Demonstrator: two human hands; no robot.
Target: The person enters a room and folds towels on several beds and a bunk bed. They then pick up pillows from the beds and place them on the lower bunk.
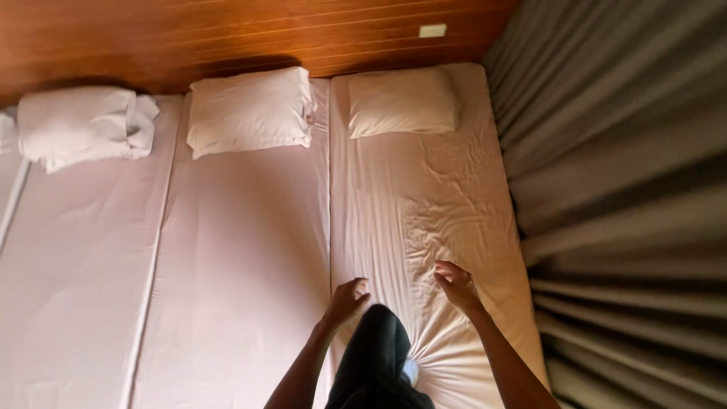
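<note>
I look down on three mattresses side by side, each under a pale sheet. My left hand (346, 300) hovers with fingers curled over the seam between the middle mattress (242, 250) and the right mattress (424, 204), holding nothing. My right hand (455, 282) rests with spread fingers on the wrinkled sheet of the right mattress. My knee in dark trousers (376, 356) presses into that sheet, which creases around it. One white pillow (250, 110) lies at the head of the middle mattress, another pillow (402, 101) at the head of the right one.
A folded white duvet (83, 125) lies on the left mattress (76, 265) by the wooden headboard wall (227, 34). Grey pleated curtains (628, 189) hang close along the right mattress's edge. A small white plate (432, 30) sits on the wall.
</note>
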